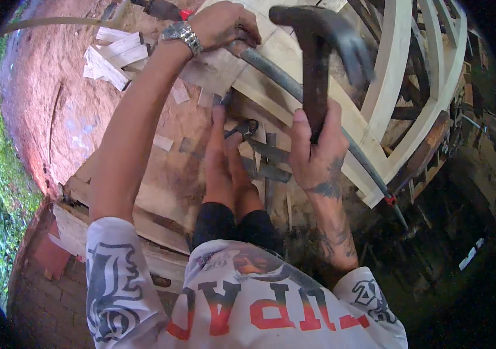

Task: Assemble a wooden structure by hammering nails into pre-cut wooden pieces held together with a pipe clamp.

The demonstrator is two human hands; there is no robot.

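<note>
**Hammer raised over a curved wooden frame**

While the right hand (316, 152) was wrapped tight around a hammer (320, 43) near the frame's top centre, the left hand (223, 24) gripped a grey bar (294, 90) lying across the pale wooden frame (399, 64) at upper right.

There was one view only, worn on the person's head and aimed steeply down along the body. It sat close above the raised left hand (223, 24) and right hand (316, 156), with the pale wooden frame (396, 75) just ahead and the red dirt ground (56, 87) well below. The fisheye lens bent straight edges toward a dark rim.
</note>
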